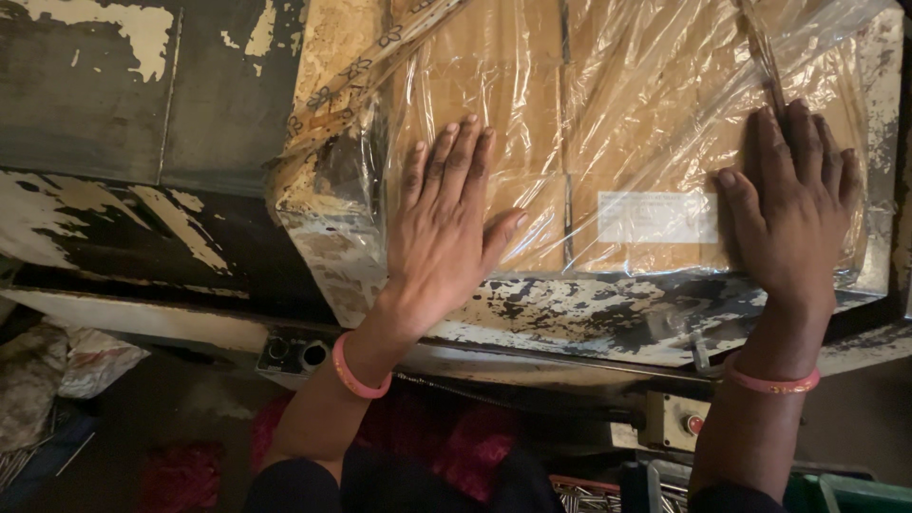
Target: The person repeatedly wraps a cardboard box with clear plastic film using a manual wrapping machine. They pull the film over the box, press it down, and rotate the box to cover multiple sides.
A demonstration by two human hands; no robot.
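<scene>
The top of the plastic-wrapped cardboard bundle (608, 142) ran out of frame, so its full extent could not be told, and glare on the clear film blurred the seams between the brown boxes beneath it. A pale label (657, 217) sat under the film, its print too washed out to make out. The bundle lay on a worn machine bed (589, 313) with flaking white paint, whose right edge was cut off. The left hand (445, 223) was spread flat, fingers wide and pointing away from the person, palm pressed on the film over the bundle's left half, gripping nothing. The right hand (793, 214) lay flat on the bundle's right end, fingers close together, just right of the label, also gripping nothing. Both wrists wore pink bangles (356, 375). Below the bed, a small box with a red button (676, 421) showed near the right wrist; the dark floor area with reddish cloth (456, 446) was too dim to read clearly.
</scene>
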